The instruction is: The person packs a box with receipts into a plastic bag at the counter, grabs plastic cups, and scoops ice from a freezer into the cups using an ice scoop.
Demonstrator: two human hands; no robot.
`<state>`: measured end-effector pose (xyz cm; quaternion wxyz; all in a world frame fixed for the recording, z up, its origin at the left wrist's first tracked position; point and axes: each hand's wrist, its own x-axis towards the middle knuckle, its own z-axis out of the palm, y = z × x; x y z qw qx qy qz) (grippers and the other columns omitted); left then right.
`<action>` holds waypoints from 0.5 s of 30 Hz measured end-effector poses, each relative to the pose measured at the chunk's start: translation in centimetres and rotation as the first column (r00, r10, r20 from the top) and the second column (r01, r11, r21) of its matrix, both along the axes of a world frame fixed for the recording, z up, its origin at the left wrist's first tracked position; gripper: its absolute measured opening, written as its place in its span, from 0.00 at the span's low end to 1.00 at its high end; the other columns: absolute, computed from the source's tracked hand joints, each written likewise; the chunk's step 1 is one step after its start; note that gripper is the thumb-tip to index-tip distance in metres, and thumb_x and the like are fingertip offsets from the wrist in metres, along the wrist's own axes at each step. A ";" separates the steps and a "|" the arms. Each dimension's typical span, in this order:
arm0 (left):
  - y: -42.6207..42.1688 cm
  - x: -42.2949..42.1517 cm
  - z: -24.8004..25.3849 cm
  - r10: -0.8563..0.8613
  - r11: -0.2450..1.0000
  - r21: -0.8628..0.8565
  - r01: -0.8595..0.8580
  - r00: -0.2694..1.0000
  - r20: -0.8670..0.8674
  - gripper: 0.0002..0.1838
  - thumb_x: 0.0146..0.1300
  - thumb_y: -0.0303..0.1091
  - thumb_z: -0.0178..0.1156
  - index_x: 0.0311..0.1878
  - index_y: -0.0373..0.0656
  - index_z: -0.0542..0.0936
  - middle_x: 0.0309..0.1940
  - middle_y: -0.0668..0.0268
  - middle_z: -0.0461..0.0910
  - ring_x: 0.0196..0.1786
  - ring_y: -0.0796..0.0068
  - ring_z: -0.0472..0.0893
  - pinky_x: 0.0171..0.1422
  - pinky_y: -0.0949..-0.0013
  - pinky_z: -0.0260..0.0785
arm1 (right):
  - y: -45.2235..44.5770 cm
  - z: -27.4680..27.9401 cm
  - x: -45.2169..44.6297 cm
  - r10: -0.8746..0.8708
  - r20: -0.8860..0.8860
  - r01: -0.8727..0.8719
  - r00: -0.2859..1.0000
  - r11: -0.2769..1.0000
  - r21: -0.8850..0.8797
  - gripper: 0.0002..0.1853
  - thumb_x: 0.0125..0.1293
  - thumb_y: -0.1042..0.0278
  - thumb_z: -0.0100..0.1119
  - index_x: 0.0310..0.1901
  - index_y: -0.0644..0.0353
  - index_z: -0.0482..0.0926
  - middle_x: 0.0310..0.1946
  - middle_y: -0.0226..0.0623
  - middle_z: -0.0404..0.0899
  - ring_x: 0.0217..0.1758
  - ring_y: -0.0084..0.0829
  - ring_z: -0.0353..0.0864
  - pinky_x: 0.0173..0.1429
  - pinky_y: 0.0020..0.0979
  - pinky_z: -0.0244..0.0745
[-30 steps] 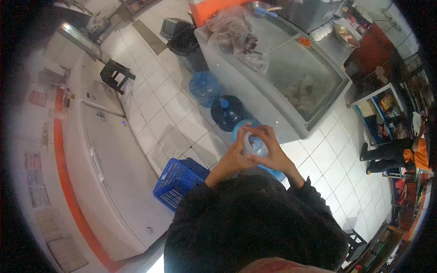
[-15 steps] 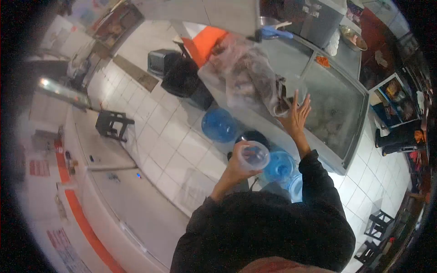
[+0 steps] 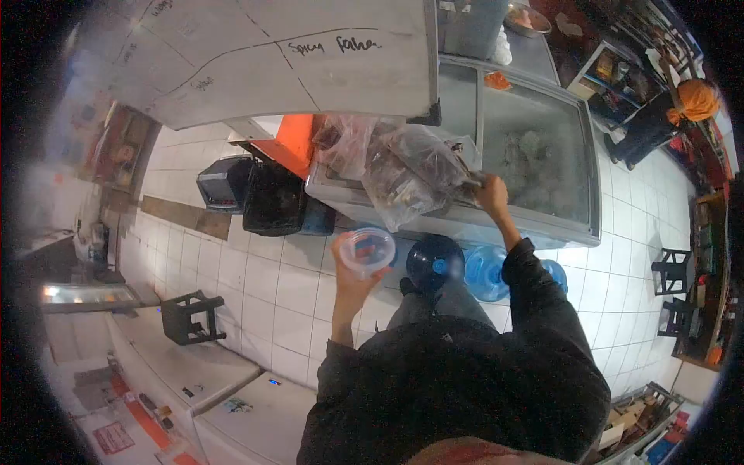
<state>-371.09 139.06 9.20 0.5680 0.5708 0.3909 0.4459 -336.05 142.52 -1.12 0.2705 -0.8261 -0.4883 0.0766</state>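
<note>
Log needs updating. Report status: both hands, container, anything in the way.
Left hand holds clear plastic container. Right hand at end of plastic bag on freezer, grip unclear. White board blocks part of view.

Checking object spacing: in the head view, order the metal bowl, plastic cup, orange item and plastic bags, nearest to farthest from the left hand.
From the left hand:
1. Plastic cup, held in it.
2. Plastic bags, ahead, over the freezer's near edge.
3. Orange item, ahead-right, toward the freezer's far edge.
4. Metal bowl, beyond the freezer.
</note>
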 end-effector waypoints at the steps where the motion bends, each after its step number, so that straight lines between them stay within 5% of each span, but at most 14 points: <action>1: 0.2 0.5 0.3 -0.040 0.999 -0.020 0.040 0.999 -0.007 0.46 0.44 0.31 0.73 0.63 0.49 0.53 0.56 0.58 0.65 0.56 0.62 0.70 0.57 0.60 0.70 | 0.6 0.9 0.6 0.081 -0.047 -0.082 0.996 0.996 -0.035 0.15 0.53 0.61 0.61 0.42 0.55 0.81 0.30 0.46 0.81 0.31 0.45 0.80 0.36 0.40 0.73; 2: 0.4 0.9 0.6 -0.081 0.996 -0.041 0.080 0.997 -0.016 0.46 0.44 0.32 0.73 0.63 0.49 0.54 0.56 0.59 0.65 0.57 0.63 0.70 0.57 0.61 0.70 | 1.1 1.8 1.1 0.068 -0.046 -0.069 0.997 0.997 -0.030 0.15 0.53 0.61 0.61 0.42 0.55 0.81 0.30 0.46 0.81 0.31 0.45 0.80 0.36 0.40 0.73; 4: 0.2 1.4 0.0 -0.101 0.994 -0.037 0.100 0.995 0.001 0.46 0.43 0.33 0.74 0.63 0.49 0.54 0.56 0.59 0.65 0.56 0.63 0.70 0.57 0.61 0.70 | 2.0 5.3 1.6 0.107 -0.403 0.000 0.909 0.966 0.257 0.14 0.59 0.61 0.59 0.34 0.66 0.82 0.20 0.42 0.78 0.22 0.26 0.74 0.30 0.32 0.68; 6: -0.2 1.7 -0.4 -0.093 0.994 -0.063 0.091 0.995 -0.037 0.48 0.42 0.36 0.75 0.63 0.48 0.53 0.55 0.59 0.66 0.55 0.62 0.72 0.57 0.61 0.70 | 3.5 8.3 1.4 0.067 -0.469 0.091 0.881 0.948 0.305 0.13 0.61 0.65 0.56 0.37 0.68 0.81 0.21 0.36 0.78 0.24 0.17 0.68 0.28 0.28 0.66; 9: -1.3 1.9 -0.6 -0.021 0.994 -0.110 0.015 0.999 -0.048 0.49 0.41 0.37 0.75 0.63 0.47 0.52 0.55 0.58 0.66 0.54 0.61 0.72 0.57 0.60 0.70 | 7.6 10.5 1.2 0.109 -0.462 0.172 0.880 0.834 0.525 0.13 0.61 0.65 0.57 0.36 0.68 0.81 0.26 0.33 0.80 0.28 0.18 0.73 0.33 0.25 0.70; 10: -1.7 2.1 -0.2 -0.009 0.990 -0.144 0.004 0.999 -0.036 0.49 0.43 0.37 0.74 0.63 0.46 0.51 0.56 0.57 0.66 0.55 0.60 0.72 0.59 0.58 0.69 | 8.3 12.7 0.0 0.175 -0.480 0.152 0.860 0.810 0.566 0.13 0.60 0.65 0.57 0.37 0.69 0.81 0.27 0.39 0.82 0.29 0.23 0.78 0.35 0.27 0.72; 11: -1.9 2.2 -0.3 -0.025 0.990 -0.140 0.018 0.999 -0.047 0.49 0.43 0.37 0.74 0.63 0.46 0.51 0.56 0.57 0.66 0.55 0.60 0.72 0.59 0.58 0.69 | 10.6 11.5 0.1 0.072 -0.241 0.092 0.968 0.790 0.606 0.12 0.60 0.67 0.56 0.38 0.68 0.81 0.29 0.45 0.82 0.31 0.31 0.82 0.37 0.30 0.73; 13: -2.6 2.4 -0.5 0.085 0.984 -0.158 -0.082 0.996 0.011 0.48 0.42 0.29 0.73 0.63 0.49 0.52 0.55 0.57 0.64 0.54 0.62 0.71 0.56 0.61 0.70 | 12.1 11.7 -1.3 0.016 -0.331 0.170 0.943 0.833 0.526 0.11 0.60 0.67 0.56 0.36 0.67 0.81 0.30 0.48 0.81 0.34 0.40 0.82 0.40 0.35 0.73; 15: -3.2 3.2 -0.6 0.097 0.981 -0.169 -0.096 0.995 -0.007 0.48 0.42 0.30 0.73 0.63 0.49 0.52 0.56 0.57 0.64 0.55 0.62 0.70 0.57 0.60 0.68 | 12.9 9.1 -2.1 -0.024 -0.220 0.134 0.975 0.853 0.505 0.17 0.55 0.66 0.60 0.45 0.65 0.77 0.27 0.53 0.78 0.30 0.50 0.80 0.35 0.43 0.73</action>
